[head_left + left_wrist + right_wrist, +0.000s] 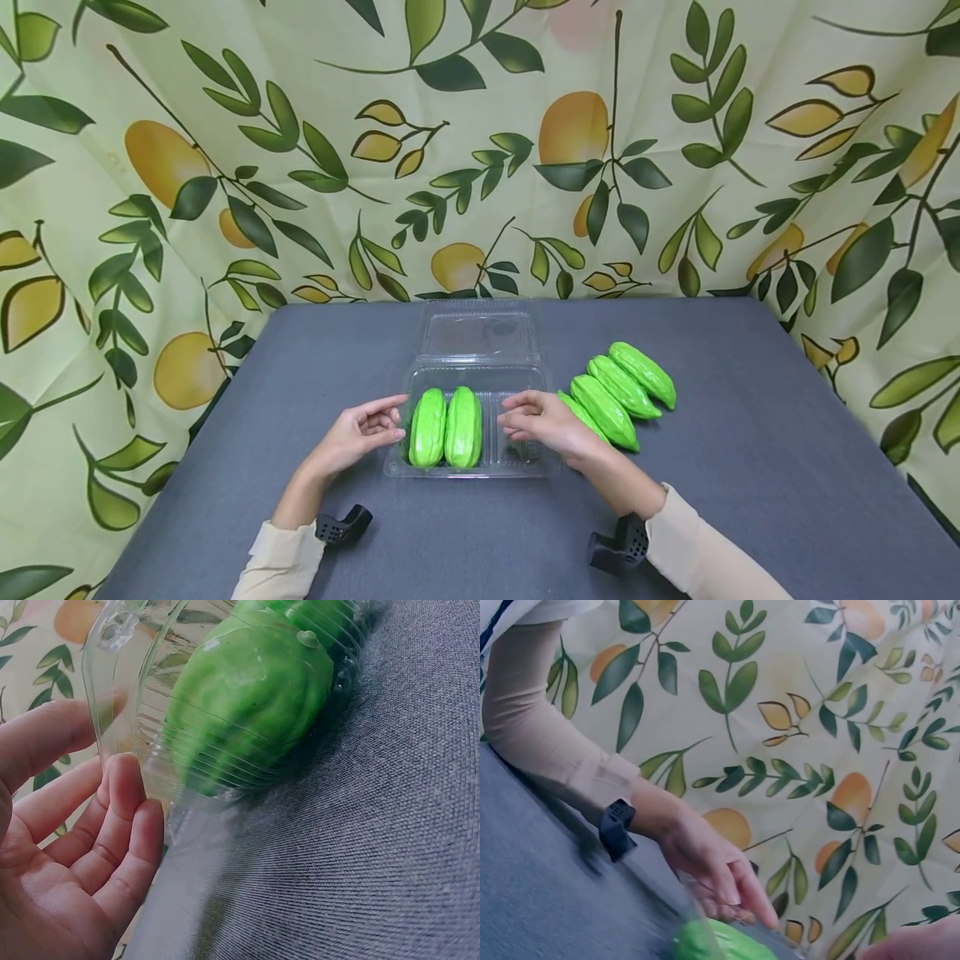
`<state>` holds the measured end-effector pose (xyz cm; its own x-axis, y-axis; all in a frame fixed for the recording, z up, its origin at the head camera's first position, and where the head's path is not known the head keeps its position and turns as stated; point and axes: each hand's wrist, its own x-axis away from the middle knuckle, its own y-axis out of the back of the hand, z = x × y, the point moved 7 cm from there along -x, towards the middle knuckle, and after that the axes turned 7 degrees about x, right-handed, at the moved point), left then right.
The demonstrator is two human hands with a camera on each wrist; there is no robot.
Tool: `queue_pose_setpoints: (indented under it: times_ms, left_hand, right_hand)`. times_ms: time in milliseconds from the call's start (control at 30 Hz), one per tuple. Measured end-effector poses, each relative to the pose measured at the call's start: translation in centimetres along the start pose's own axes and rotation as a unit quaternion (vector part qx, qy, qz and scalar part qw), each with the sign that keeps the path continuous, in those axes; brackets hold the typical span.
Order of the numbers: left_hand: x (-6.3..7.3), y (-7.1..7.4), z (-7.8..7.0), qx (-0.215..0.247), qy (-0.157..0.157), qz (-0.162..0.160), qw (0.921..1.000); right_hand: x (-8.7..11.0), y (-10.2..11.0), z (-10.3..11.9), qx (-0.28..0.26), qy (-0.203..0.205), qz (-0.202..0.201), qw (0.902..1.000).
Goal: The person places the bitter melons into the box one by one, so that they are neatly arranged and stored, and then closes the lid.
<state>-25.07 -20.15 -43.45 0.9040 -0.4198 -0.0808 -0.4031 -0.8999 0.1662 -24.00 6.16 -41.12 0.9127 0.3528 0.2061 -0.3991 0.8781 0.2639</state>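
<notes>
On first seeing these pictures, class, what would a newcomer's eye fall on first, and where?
Probably the two bright green pieces, side by side in the clear container's left half. Four matching pieces lie right of it, one partly hidden by the right hand. Next might come the fruit-and-leaf cloth behind the table.

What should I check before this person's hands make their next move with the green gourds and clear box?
1. Lid open: ok, folded back.
2. Space in the box: ok, right of the two gourds inside.
3. Right hand free: ok, no gourd in it.
4. Left hand steadying the box: cannot tell; it's at the left rim, contact unclear.
5. More gourds within reach: seems ok, four gourds lie to the right.
</notes>
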Motion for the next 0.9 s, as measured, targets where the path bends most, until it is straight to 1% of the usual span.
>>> queue_pose_setpoints:
  times_ms: [200, 300, 500, 667, 900]
  left_hand:
    - [0.2, 0.1, 0.1, 0.003, 0.001, 0.0, 1.0]
    - [0.2, 0.1, 0.2, 0.003, 0.006, 0.001, 1.0]
    - [0.1, 0.0, 0.1, -0.003, 0.008, 0.001, 1.0]
    - [0.1, 0.1, 0.2, -0.007, 0.016, -0.003, 0.9998]
    - [0.1, 0.1, 0.1, -0.001, 0.021, -0.001, 0.9998]
  right_hand:
    - [0.3, 0.5, 0.6, 0.042, 0.029, 0.035, 0.9981]
    - [0.4, 1.0, 0.9, 0.054, 0.045, 0.042, 0.9966]
    - [0.4, 2.5, 1.2, 0.039, 0.057, 0.04, 0.9968]
    - [0.4, 3.9, 0.8, 0.034, 0.055, 0.041, 0.9971]
    - [0.8, 6.5, 0.5, 0.035, 0.04, 0.013, 0.9985]
